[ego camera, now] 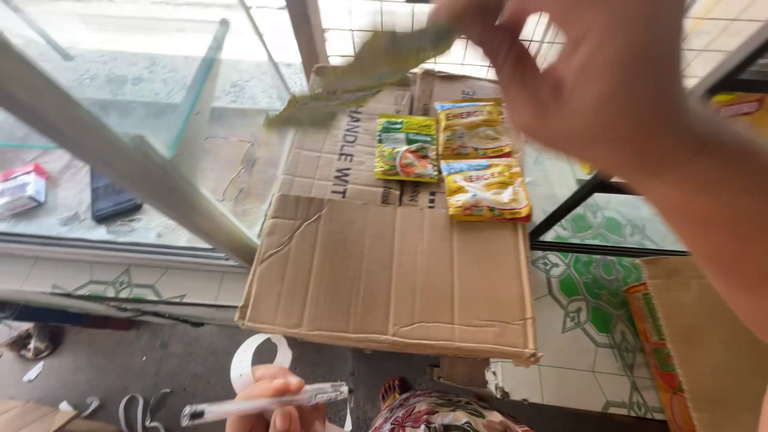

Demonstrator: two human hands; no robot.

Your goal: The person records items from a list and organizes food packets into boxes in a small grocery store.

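Our right hand (pixel 592 72) is motion-blurred and cut by the top edge; the packet (pixel 360 76) it pinches is too smeared to read as anything. Our left hand (pixel 272 400), holding a clear pen (pixel 264 402), is cropped at the bottom edge.

a blurred green sachet (pixel 376 68) hangs pinched above the cardboard; a clear pen (pixel 264 402) lies level in a fist below.
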